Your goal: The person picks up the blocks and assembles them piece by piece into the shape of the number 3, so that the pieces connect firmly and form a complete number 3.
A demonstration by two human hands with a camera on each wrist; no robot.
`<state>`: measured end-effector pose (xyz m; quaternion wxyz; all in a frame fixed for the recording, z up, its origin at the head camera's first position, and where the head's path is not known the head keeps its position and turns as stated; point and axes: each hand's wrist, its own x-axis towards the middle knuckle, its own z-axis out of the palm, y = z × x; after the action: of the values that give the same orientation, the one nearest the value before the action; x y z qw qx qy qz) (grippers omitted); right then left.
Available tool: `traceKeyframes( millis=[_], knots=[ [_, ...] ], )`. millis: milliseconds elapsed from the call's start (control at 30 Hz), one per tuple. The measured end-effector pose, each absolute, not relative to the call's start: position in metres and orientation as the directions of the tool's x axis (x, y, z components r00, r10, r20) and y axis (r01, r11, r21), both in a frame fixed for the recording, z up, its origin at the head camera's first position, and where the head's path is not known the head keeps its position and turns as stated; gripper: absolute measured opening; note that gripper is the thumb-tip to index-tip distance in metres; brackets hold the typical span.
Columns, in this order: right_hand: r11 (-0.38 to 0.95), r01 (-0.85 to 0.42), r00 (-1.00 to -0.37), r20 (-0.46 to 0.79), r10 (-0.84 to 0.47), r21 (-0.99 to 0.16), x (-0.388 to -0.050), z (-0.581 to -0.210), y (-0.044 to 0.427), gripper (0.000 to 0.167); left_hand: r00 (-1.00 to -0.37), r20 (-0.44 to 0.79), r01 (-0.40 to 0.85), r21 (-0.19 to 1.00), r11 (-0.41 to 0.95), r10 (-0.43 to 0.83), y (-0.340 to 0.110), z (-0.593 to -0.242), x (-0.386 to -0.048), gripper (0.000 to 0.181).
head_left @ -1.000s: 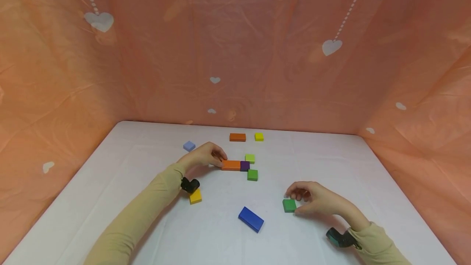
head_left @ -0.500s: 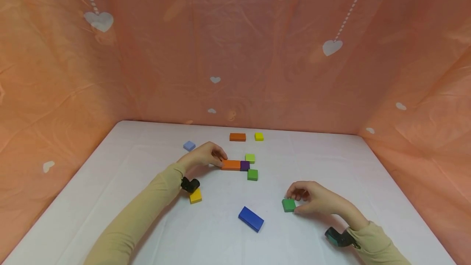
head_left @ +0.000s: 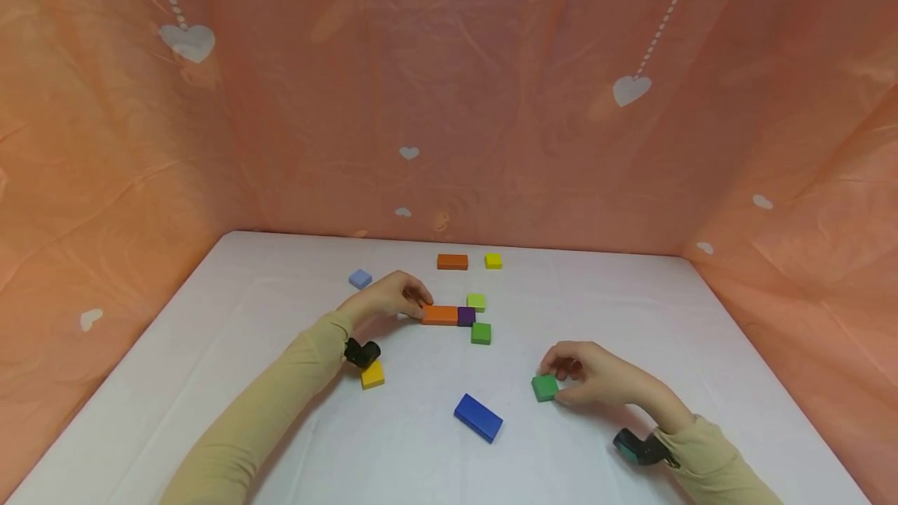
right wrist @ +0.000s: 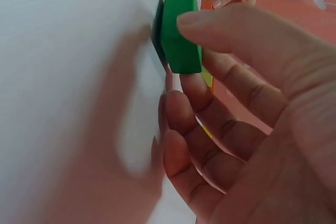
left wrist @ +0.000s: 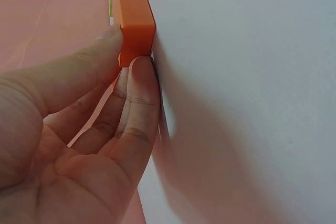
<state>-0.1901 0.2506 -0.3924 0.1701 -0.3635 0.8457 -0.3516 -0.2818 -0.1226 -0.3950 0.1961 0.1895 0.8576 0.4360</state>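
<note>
My left hand (head_left: 390,296) is at the left end of an orange rectangular block (head_left: 440,316), thumb and a fingertip against that end in the left wrist view. A dark purple square block (head_left: 466,316) meets the orange block's right end. A lime block (head_left: 476,302) lies just behind the purple one and a green block (head_left: 481,333) just in front. Toward the front right, my right hand (head_left: 596,377) pinches a darker green square block (right wrist: 181,32) between thumb and fingers. The right wrist view shows a dark gap and shadow beside that block, near the tabletop.
A blue rectangular block (head_left: 479,418) lies askew near the front. The yellow-orange block (head_left: 372,374) is partly under my left wrist. Farther back are a pale blue block (head_left: 361,279), a brown-orange block (head_left: 452,262) and a yellow block (head_left: 493,261). Pink cloth (head_left: 449,100) walls the white table (head_left: 281,271).
My right hand has shifted slightly left and away from me with the darker green block, which has turned a little. The left hand stays at the orange block.
</note>
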Motion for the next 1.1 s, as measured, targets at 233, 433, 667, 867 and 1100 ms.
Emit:
traceKeyframes(
  millis=[233,433,667,867,1100],
  knots=[
    [0.473,-0.5,-0.669,-0.024,-0.743,-0.725,-0.195,-0.39,0.243,0.029,-0.855,-0.164,0.158,0.822,0.547,0.492,-0.123,-0.395,-0.281,0.02],
    [0.476,-0.507,-0.669,-0.021,-0.743,-0.719,-0.201,-0.388,0.234,0.031,-0.855,-0.167,0.154,0.823,0.547,0.492,-0.123,-0.395,-0.281,0.019],
    [0.491,-0.509,-0.666,-0.037,-0.745,-0.707,-0.206,-0.387,0.222,0.031,-0.854,-0.165,0.16,0.819,0.551,0.494,-0.123,-0.395,-0.28,0.019],
    [0.471,-0.519,-0.654,-0.023,-0.756,-0.713,-0.208,-0.386,0.21,0.031,-0.863,-0.18,0.135,0.819,0.557,0.473,-0.122,-0.395,-0.281,0.019],
    [0.456,-0.543,-0.642,-0.001,-0.767,-0.705,-0.215,-0.387,0.193,0.031,-0.866,-0.195,0.116,0.818,0.563,0.461,-0.121,-0.394,-0.282,0.019]
  ],
)
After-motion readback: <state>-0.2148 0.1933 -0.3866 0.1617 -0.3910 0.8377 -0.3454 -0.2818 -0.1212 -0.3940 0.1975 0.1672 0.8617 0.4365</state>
